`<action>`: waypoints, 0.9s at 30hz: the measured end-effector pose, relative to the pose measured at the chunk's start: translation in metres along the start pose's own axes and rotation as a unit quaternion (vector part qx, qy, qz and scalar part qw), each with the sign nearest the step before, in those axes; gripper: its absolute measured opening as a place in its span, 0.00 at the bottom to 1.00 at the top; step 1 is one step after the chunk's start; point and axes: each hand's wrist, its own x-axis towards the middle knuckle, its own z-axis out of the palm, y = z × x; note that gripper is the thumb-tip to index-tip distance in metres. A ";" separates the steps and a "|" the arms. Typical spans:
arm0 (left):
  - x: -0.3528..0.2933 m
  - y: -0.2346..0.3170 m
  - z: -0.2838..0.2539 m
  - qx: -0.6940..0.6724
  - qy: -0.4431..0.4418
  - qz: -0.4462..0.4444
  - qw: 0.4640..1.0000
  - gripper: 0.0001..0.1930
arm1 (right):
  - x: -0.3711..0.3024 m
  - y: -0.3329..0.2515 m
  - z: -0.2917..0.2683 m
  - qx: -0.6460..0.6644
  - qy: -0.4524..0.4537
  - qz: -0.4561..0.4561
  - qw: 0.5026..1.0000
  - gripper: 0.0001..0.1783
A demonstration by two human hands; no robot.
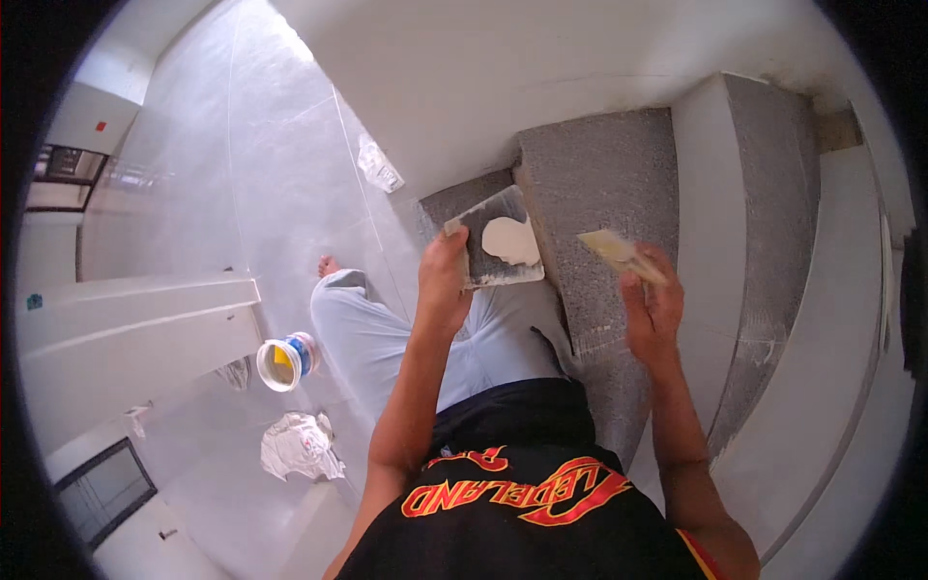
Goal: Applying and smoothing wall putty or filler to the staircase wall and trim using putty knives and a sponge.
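My left hand (445,275) is closed on the edge of a flat, see-through rectangular board (493,206), which I hold above my lap. On the board lies a smooth mound of white putty (509,240). To the right, my right hand (655,304) grips a putty knife (609,249) by its handle. Its wide, pale yellowish blade points up and left, apart from the board, over a grey speckled stair tread (604,174). The knife is slightly blurred.
Grey speckled steps with white risers (698,193) climb to the right beside a white wall (570,58). On the floor at left stand a white bucket (280,365) with something yellow inside and a crumpled white bag (300,447). Another crumpled white piece (377,164) lies near the wall.
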 end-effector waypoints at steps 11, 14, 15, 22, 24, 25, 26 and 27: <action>0.001 0.012 -0.012 0.243 -0.002 0.037 0.969 0.13 | 0.064 -0.028 0.017 -0.282 -0.274 -0.463 0.794 0.20; 0.005 0.026 -0.033 0.377 0.006 0.131 0.917 0.12 | 0.092 0.007 0.012 -0.385 -0.227 -0.391 0.805 0.22; 0.007 0.033 -0.044 0.440 0.014 0.179 0.880 0.11 | 0.103 0.021 0.017 -0.391 -0.224 -0.386 0.805 0.22; 0.006 0.033 -0.087 0.106 0.079 0.037 0.991 0.12 | 0.167 0.114 0.071 -0.427 -0.043 -0.305 0.850 0.21; 0.006 0.024 -0.098 0.070 0.070 0.050 0.994 0.12 | 0.174 0.128 0.085 -0.441 -0.033 -0.304 0.844 0.20; 0.008 0.022 -0.104 0.050 0.073 0.048 0.995 0.12 | 0.177 0.135 0.092 -0.457 -0.031 -0.312 0.832 0.19; 0.009 0.018 -0.109 0.047 0.074 0.047 0.995 0.12 | 0.179 0.141 0.096 -0.473 -0.029 -0.320 0.820 0.19; 0.007 0.017 -0.112 0.041 0.082 0.049 0.995 0.12 | 0.179 0.140 0.102 -0.473 -0.034 -0.320 0.820 0.19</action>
